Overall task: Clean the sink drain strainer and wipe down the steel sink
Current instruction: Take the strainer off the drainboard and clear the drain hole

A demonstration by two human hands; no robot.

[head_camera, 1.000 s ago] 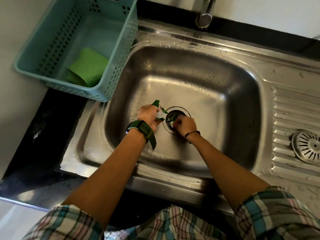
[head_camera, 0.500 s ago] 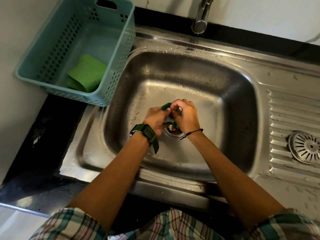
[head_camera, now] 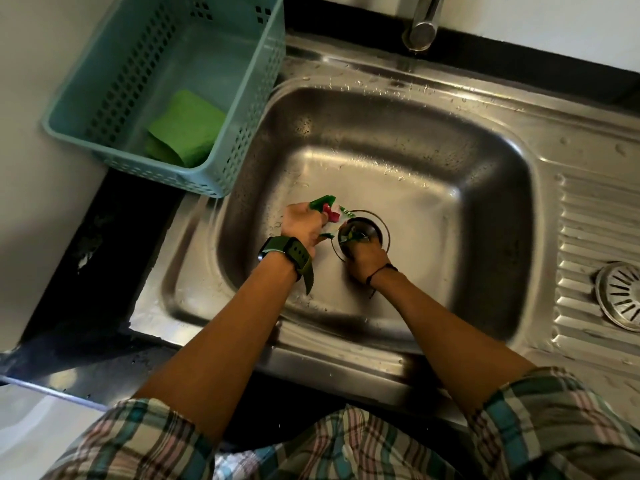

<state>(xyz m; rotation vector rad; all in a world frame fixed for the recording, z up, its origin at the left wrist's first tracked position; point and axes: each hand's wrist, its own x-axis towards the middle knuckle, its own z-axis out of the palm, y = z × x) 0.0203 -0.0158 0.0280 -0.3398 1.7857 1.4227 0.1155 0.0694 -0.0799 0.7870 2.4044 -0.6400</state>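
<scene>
- The left hand (head_camera: 302,225) grips a crumpled green and red wrapper (head_camera: 330,210) just left of the drain (head_camera: 360,237); its fingers are curled round the scrap, which sticks out past the knuckles toward the far side. Likely it serves as a holding place for rubbish, so each bit can be passed across without leaving the basin.
- The right hand (head_camera: 366,259) sits at the near edge of the drain, fingers bent down into the cup. They appear to pinch small green scraps (head_camera: 351,236) lying in the opening, though the fingertips themselves are hidden, so I cannot tell how firm the pinch is.
- The strainer (head_camera: 620,295) lies well to the right of both hands, flat on the ribbed drainboard. Presumably it is parked there so the drain cup is open for picking out debris.
- The sink (head_camera: 450,188) is wet, with droplets beyond the fingers on the far wall; wiping has not begun, by the look of it.
- A green cloth (head_camera: 185,128) waits in the basket (head_camera: 162,81), far left of the left hand, probably kept for the wipe-down.
- The tap (head_camera: 420,29) stands beyond the hands, with no water seen running.
</scene>
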